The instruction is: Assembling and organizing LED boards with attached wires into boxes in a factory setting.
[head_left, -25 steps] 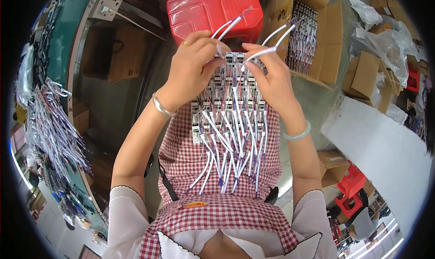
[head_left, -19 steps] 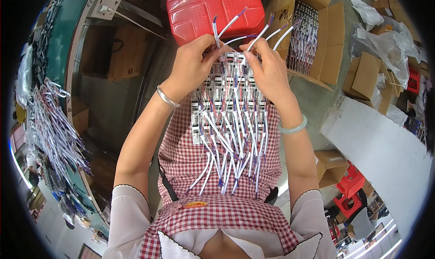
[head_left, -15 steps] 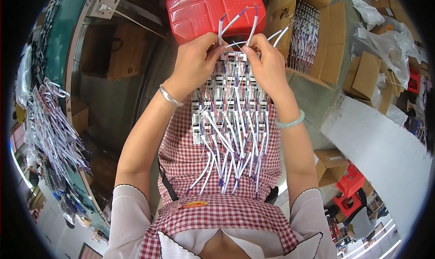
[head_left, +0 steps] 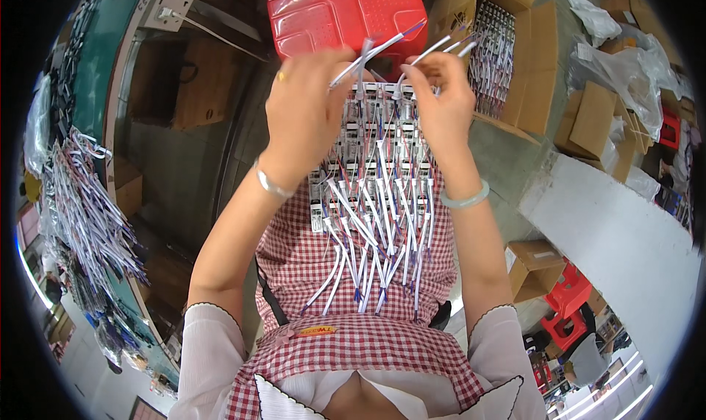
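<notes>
On my lap lies a panel of small modules (head_left: 353, 151) in rows, each with clear and grey parts and thin red and blue wires. Several white-sleeved wires (head_left: 386, 199) with blue tips trail from it toward me. At the panel's far left corner is my left hand (head_left: 303, 111), its fingers smeared by motion. One white-sleeved wire (head_left: 382, 46) slants up beside those fingers; whether they grip it is unclear. My right hand (head_left: 445, 89) is closed at the far right corner, thumb and forefinger pinching another white-sleeved wire (head_left: 432, 49).
A red plastic stool (head_left: 349, 15) stands just beyond the panel. At its right, an open cardboard box (head_left: 533, 67) holds more wired panels. On the left, a green-topped bench (head_left: 110, 59) carries a heap of white-sleeved wires (head_left: 92, 207). A pale surface (head_left: 610, 229) lies at the right.
My left hand has moved left and a little nearer, away from my right hand. The right hand has shifted slightly right. The wires between them now lean over to the right.
</notes>
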Available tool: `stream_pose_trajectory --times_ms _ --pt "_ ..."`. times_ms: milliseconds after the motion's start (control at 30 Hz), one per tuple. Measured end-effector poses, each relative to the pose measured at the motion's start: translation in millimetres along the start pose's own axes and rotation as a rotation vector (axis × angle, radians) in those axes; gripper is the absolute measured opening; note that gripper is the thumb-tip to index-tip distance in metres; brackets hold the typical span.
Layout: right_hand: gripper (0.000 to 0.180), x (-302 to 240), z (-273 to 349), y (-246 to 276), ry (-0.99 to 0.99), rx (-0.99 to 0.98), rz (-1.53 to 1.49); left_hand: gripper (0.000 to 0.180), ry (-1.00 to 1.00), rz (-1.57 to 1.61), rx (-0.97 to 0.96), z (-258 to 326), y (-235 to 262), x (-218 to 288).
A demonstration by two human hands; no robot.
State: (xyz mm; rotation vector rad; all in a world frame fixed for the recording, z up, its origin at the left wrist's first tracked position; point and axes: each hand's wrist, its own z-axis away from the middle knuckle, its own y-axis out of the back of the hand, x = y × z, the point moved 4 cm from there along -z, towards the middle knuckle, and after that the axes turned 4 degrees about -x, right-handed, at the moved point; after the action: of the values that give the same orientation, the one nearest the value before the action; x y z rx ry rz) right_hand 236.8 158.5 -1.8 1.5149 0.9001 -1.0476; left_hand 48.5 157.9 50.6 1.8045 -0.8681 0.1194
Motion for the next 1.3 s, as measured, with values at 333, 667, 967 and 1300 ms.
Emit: stream_pose_trajectory --times_ms 333,667,967,1300 --pt "0.019 1 86 63 0.199 0.192 0.194 0.020 -0.496 -0.052 -0.682 45 -6 62" --pt "0.022 1 129 73 0.121 -0.023 0.201 0.012 -0.625 -0.104 -0.810 27 -15 66" --pt "0.031 -3 132 70 0.201 -0.303 0.192 0.018 -0.271 0.183 -0.271 -13 -12 26" --pt "0.026 -4 124 80 0.149 -0.505 0.119 0.008 -0.036 0.081 -0.217 -14 -44 -6"
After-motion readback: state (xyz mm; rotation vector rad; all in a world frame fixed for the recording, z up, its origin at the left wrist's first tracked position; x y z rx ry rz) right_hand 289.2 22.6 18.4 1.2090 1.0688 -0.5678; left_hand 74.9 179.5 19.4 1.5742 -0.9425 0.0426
